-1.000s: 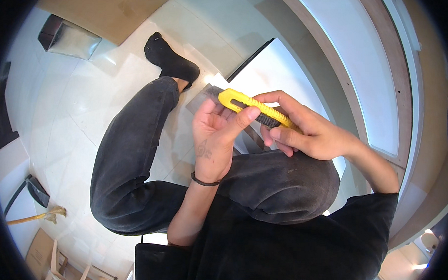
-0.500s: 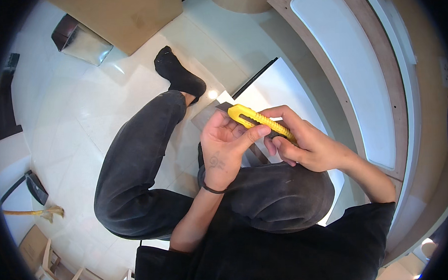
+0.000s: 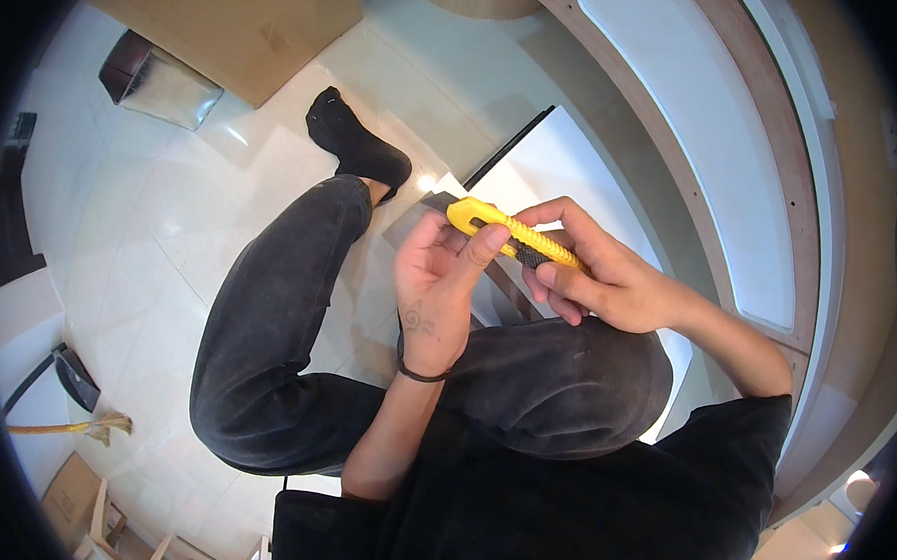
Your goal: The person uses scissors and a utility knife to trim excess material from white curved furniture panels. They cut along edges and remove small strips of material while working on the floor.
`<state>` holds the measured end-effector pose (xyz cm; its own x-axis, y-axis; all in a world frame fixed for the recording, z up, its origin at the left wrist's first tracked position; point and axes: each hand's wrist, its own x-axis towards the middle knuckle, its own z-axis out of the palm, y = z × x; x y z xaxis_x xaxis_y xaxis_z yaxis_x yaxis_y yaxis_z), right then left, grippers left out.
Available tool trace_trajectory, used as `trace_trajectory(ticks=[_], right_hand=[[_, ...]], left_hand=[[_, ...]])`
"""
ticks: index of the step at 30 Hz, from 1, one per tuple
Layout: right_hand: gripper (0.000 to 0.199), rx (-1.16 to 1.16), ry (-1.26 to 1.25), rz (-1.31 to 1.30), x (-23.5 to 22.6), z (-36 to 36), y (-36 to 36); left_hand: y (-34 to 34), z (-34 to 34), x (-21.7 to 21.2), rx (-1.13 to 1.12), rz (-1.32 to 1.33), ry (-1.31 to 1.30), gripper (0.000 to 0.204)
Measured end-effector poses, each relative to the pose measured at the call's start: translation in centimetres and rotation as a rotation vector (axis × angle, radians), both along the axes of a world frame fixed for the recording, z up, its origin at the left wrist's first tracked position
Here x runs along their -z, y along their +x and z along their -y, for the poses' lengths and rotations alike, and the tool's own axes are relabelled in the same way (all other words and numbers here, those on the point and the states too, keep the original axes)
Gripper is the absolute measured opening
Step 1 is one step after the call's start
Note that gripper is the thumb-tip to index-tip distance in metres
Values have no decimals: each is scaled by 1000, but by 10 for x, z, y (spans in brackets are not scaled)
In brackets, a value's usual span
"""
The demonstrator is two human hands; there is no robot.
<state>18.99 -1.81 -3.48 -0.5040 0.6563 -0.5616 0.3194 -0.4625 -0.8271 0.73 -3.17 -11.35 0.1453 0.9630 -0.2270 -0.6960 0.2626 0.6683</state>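
Between both hands is a yellow box cutter (image 3: 479,217), held above my bent knee with its dark blade end toward the upper left. My left hand (image 3: 438,270) grips its front part, with the thumb lying across the yellow body and the fingers behind it. My right hand (image 3: 608,273) is closed round the rear end, its thumb at the black ridged part. A black band circles my left wrist. Part of the blade end is hard to make out against the grey thing behind it.
Beyond my hands lies a white panel (image 3: 554,170) with a black edge. A large cardboard box (image 3: 248,39) and a shiny metallic container (image 3: 175,90) stand at the far left. On the right is a curved wooden frame with a white inset (image 3: 703,139). A broom-like thing (image 3: 100,427) lies at left.
My left hand has shifted slightly left and its thumb has slid back from the black part toward the front of the box cutter. The right thumb has moved a little along the black part.
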Motion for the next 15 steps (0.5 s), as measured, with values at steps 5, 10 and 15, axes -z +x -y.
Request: trace_trajectory(ticks=[5, 10, 15], right_hand=[[31, -36, 51, 16, -2, -1, -1], [30, -24, 48, 20, -6, 0, 0], [33, -31, 141, 11, 0, 3, 1]], left_hand=[[0, -1, 1, 14, -21, -5, 24], [-1, -1, 1, 38, -17, -16, 25], [3, 2, 1, 4, 122, -76, 30]])
